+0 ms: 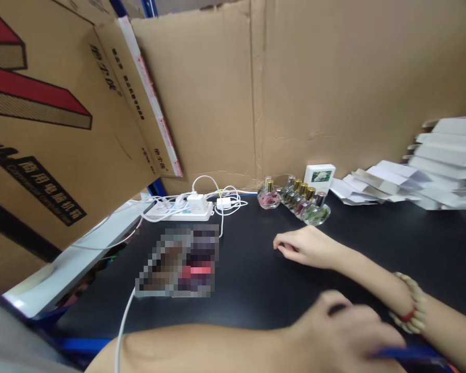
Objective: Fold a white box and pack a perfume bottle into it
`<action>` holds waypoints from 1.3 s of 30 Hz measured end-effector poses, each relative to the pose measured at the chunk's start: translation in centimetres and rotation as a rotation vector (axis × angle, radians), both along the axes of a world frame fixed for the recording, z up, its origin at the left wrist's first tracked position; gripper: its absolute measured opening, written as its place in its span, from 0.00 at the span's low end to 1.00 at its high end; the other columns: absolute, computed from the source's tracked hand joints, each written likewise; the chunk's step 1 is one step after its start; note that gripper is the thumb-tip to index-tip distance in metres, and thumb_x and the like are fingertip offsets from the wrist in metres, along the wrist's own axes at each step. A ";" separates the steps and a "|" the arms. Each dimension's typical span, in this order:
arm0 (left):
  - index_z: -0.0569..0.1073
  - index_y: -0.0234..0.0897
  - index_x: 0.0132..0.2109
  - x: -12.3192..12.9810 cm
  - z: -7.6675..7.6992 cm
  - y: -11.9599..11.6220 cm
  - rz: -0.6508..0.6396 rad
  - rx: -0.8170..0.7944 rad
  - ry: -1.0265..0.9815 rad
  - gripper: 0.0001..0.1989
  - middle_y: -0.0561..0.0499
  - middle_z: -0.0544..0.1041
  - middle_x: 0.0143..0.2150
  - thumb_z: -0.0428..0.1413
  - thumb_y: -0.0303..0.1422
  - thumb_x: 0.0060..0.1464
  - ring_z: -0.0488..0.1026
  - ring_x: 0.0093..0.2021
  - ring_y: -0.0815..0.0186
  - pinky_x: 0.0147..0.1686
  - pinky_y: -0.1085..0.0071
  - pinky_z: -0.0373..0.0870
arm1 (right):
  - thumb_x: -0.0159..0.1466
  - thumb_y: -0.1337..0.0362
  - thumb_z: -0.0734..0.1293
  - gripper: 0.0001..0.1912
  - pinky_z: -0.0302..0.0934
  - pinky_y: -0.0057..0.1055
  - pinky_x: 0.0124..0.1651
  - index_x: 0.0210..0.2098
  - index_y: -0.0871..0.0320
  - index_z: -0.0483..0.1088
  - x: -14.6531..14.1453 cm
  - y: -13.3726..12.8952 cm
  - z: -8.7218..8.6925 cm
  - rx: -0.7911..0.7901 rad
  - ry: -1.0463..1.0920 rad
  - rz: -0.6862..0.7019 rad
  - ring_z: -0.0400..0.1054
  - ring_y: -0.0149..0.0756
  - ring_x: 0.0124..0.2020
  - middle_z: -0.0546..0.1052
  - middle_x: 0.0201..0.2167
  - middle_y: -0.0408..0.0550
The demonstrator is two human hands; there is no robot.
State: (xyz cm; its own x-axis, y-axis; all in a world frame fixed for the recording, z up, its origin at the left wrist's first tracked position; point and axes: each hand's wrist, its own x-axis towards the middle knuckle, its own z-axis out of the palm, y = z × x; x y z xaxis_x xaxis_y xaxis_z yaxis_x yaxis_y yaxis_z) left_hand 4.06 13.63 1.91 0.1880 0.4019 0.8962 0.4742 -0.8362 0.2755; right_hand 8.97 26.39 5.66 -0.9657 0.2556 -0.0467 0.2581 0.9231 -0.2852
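My right hand (308, 246) rests on the black tabletop (248, 290), its fingers loosely curled inward with nothing visible in them. A beaded bracelet (413, 305) with a red part circles that forearm. Closer to me, my left hand (345, 331) reaches across from the left, near the table's front edge and below the right forearm. Motion smears its bent fingers, and their undersides are hidden. Beyond my right hand stand several small glass bottles (314, 210) with gold and dark caps, apart from the hand. A pink-tinted bottle (269, 198) is at their left.
A white power strip (178, 211) with plugs and tangled cables lies at the back left. Pixelated rectangles (196, 261) cover something in front of it. A white box (320, 176) and stacked folded white cartons (442, 166) stand at the back right. Cardboard (205, 103) walls the rear.
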 end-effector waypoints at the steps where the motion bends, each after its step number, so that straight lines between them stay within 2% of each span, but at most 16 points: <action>1: 0.72 0.31 0.26 -0.2 0.2 0.5 -0.069 -0.138 -0.108 0.13 0.58 0.55 0.44 0.45 0.30 0.52 0.58 0.42 0.74 0.61 0.77 0.37 | 0.59 0.72 0.61 0.06 0.47 0.21 0.24 0.33 0.60 0.69 0.1 0.4 0.2 0.098 0.130 0.011 0.60 0.22 0.20 0.70 0.22 0.37; 2: 0.69 0.28 0.24 -0.6 0.4 1.1 -0.068 -0.191 -0.233 0.14 0.56 0.57 0.42 0.43 0.28 0.50 0.59 0.41 0.75 0.60 0.81 0.40 | 0.59 0.72 0.61 0.06 0.48 0.21 0.23 0.33 0.61 0.70 0.2 0.9 0.5 0.194 0.266 0.000 0.60 0.21 0.18 0.69 0.20 0.36; 4: 0.69 0.25 0.26 -1.6 0.9 2.2 -0.021 -0.291 -0.272 0.09 0.54 0.58 0.40 0.46 0.24 0.48 0.58 0.41 0.73 0.58 0.79 0.43 | 0.59 0.71 0.61 0.06 0.49 0.20 0.22 0.32 0.62 0.70 0.4 1.8 1.4 0.363 0.498 -0.062 0.60 0.19 0.17 0.68 0.18 0.35; 6: 0.69 0.24 0.28 -2.7 1.1 3.2 0.113 -0.497 -0.137 0.02 0.53 0.57 0.40 0.53 0.18 0.43 0.56 0.43 0.69 0.57 0.72 0.46 | 0.60 0.71 0.61 0.06 0.51 0.18 0.22 0.31 0.63 0.70 0.7 2.8 2.3 0.500 0.657 -0.158 0.60 0.18 0.16 0.67 0.17 0.35; 9: 0.70 0.26 0.36 -3.6 0.8 3.9 0.370 -0.765 0.166 0.13 0.51 0.54 0.43 0.60 0.15 0.40 0.51 0.48 0.63 0.54 0.63 0.53 | 0.60 0.67 0.59 0.10 0.51 0.19 0.21 0.29 0.62 0.71 1.6 4.5 3.3 0.640 0.797 -0.399 0.58 0.20 0.15 0.67 0.16 0.37; 11: 0.71 0.28 0.42 -3.8 0.6 4.1 0.481 -0.844 0.332 0.16 0.49 0.51 0.48 0.63 0.17 0.44 0.45 0.52 0.62 0.54 0.60 0.54 | 0.57 0.62 0.58 0.13 0.50 0.21 0.21 0.27 0.61 0.72 2.4 5.6 3.7 0.614 0.823 -0.661 0.59 0.23 0.16 0.68 0.17 0.40; 14: 0.72 0.33 0.50 -4.2 0.7 4.3 0.571 -0.899 0.536 0.19 0.51 0.42 0.53 0.65 0.22 0.52 0.34 0.56 0.64 0.57 0.60 0.51 | 0.52 0.61 0.60 0.13 0.51 0.25 0.27 0.30 0.59 0.73 3.8 7.1 4.3 0.396 0.753 -1.092 0.64 0.29 0.23 0.71 0.22 0.44; 17: 0.70 0.37 0.57 -4.9 1.0 4.8 0.652 -0.934 0.712 0.21 0.52 0.36 0.55 0.65 0.27 0.59 0.28 0.56 0.65 0.58 0.61 0.48 | 0.53 0.65 0.61 0.11 0.52 0.28 0.33 0.33 0.58 0.73 5.2 8.2 4.7 0.239 0.664 -1.348 0.65 0.33 0.30 0.72 0.28 0.44; 19: 0.70 0.37 0.58 -5.5 1.2 5.1 0.687 -0.955 0.836 0.18 0.50 0.35 0.55 0.64 0.29 0.64 0.27 0.56 0.63 0.59 0.61 0.48 | 0.53 0.67 0.61 0.10 0.53 0.29 0.36 0.34 0.59 0.72 6.2 8.8 4.8 0.208 0.629 -1.409 0.65 0.35 0.33 0.72 0.31 0.45; 23: 0.70 0.34 0.59 -6.0 1.4 5.5 0.738 -0.972 1.012 0.12 0.44 0.38 0.54 0.58 0.26 0.72 0.33 0.56 0.58 0.58 0.59 0.49 | 0.52 0.70 0.60 0.13 0.54 0.34 0.43 0.37 0.63 0.70 7.9 9.8 4.6 0.237 0.584 -1.439 0.63 0.41 0.40 0.70 0.39 0.52; 27: 0.67 0.34 0.63 -5.8 1.3 5.2 0.696 -0.948 1.141 0.20 0.41 0.41 0.53 0.55 0.19 0.68 0.36 0.55 0.54 0.57 0.58 0.52 | 0.51 0.69 0.62 0.21 0.49 0.41 0.53 0.45 0.67 0.67 8.9 10.1 4.0 0.266 0.530 -1.475 0.56 0.49 0.52 0.64 0.47 0.60; 29: 0.65 0.34 0.64 -5.8 1.2 5.0 0.649 -0.932 1.180 0.23 0.41 0.44 0.52 0.53 0.16 0.64 0.40 0.54 0.54 0.57 0.59 0.53 | 0.52 0.67 0.63 0.26 0.44 0.45 0.57 0.50 0.68 0.64 9.2 10.1 3.7 0.227 0.486 -1.488 0.52 0.52 0.55 0.61 0.51 0.62; 33: 0.65 0.34 0.64 -6.2 1.0 5.0 0.624 -0.926 1.142 0.22 0.43 0.50 0.47 0.53 0.16 0.67 0.48 0.50 0.57 0.56 0.61 0.55 | 0.53 0.64 0.63 0.29 0.44 0.48 0.57 0.54 0.67 0.63 9.6 10.3 2.8 0.083 0.421 -1.488 0.51 0.56 0.56 0.58 0.53 0.65; 36: 0.66 0.34 0.63 -6.5 1.0 5.0 0.613 -0.930 1.066 0.18 0.44 0.51 0.46 0.55 0.18 0.70 0.51 0.47 0.59 0.54 0.61 0.57 | 0.55 0.63 0.62 0.27 0.50 0.45 0.55 0.54 0.65 0.63 10.0 10.4 2.4 0.032 0.448 -1.481 0.57 0.53 0.53 0.60 0.51 0.63; 39: 0.69 0.33 0.59 -6.7 1.1 4.9 0.599 -0.923 0.977 0.15 0.45 0.52 0.45 0.57 0.19 0.69 0.52 0.46 0.59 0.52 0.62 0.58 | 0.56 0.63 0.62 0.26 0.53 0.41 0.54 0.53 0.65 0.64 10.1 10.3 2.5 0.026 0.488 -1.488 0.60 0.49 0.51 0.60 0.51 0.62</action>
State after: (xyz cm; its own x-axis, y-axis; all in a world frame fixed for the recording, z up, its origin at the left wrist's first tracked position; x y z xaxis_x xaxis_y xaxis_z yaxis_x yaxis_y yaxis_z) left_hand -2.65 18.48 2.97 0.1577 0.9826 -0.0979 0.9862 -0.1619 -0.0359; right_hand 19.03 36.72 8.12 0.2258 0.9528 0.2031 0.7987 -0.0617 -0.5986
